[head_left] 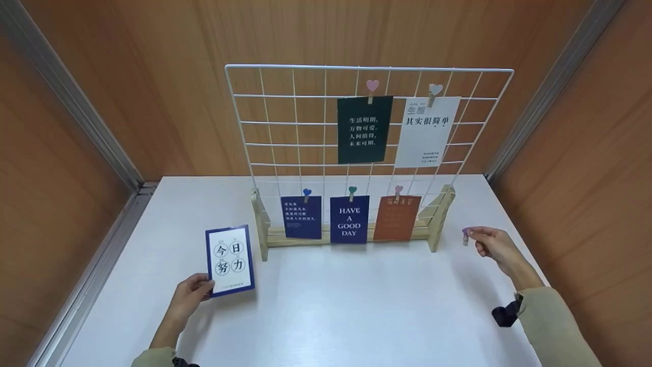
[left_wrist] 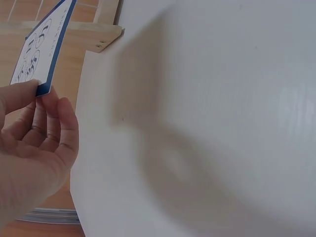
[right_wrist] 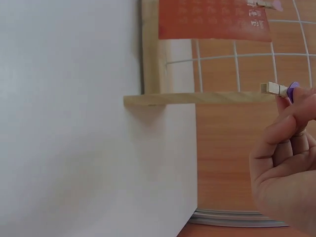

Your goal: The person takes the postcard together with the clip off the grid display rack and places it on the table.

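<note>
Care suits this step: left hand (head_left: 189, 296) pinching the card (head_left: 230, 260) by its lower corner should raise it level to the grid (head_left: 285, 127), while right hand (head_left: 493, 244) grips what seems 1 purple-topped peg (head_left: 465, 236), squeezing its tail.

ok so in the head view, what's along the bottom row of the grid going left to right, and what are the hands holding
blue card → "have a good day" card → orange card. The left hand holds a white card with a blue border; the right hand pinches a small clip.
</note>
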The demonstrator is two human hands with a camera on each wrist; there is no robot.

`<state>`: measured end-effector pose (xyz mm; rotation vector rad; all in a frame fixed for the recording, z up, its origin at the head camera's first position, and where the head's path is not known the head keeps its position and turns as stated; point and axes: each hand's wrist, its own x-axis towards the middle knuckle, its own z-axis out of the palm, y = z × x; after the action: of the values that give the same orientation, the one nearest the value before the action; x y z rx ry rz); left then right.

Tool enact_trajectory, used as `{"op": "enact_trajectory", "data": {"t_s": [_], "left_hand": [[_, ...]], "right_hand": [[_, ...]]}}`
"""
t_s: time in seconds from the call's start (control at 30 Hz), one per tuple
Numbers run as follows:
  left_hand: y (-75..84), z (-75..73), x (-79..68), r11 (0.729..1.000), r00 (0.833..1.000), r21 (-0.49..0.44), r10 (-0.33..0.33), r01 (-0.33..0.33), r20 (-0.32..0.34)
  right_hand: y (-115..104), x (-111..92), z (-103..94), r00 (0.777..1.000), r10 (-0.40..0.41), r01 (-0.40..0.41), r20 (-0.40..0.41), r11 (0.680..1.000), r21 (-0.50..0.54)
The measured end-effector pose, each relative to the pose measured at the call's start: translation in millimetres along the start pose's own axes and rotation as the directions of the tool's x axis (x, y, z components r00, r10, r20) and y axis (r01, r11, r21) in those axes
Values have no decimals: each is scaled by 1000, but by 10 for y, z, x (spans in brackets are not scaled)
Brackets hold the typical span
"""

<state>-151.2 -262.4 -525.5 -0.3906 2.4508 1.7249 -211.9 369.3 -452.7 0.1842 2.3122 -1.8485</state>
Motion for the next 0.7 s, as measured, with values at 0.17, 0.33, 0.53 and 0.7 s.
{"op": "enact_trajectory", "data": {"t_s": [0.17, 0.33, 0.53, 0.7], "left_hand": [[-85, -16, 22, 999, 999, 14, -43, 42, 7], [-166, -48, 44, 998, 998, 24, -62, 61, 27], [-227, -78, 59, 996, 996, 36, -85, 84, 32], [-280, -111, 57, 996, 996, 36, -79, 77, 44]], "right_hand": [[154, 12, -63, 999, 38, -38, -9, 999, -16], [310, 12, -123, 996, 86, -87, -36, 995, -48], [475, -4, -197, 991, 127, -131, -48, 987, -89], [578, 5, -239, 988, 143, -149, -59, 982, -115]]}}
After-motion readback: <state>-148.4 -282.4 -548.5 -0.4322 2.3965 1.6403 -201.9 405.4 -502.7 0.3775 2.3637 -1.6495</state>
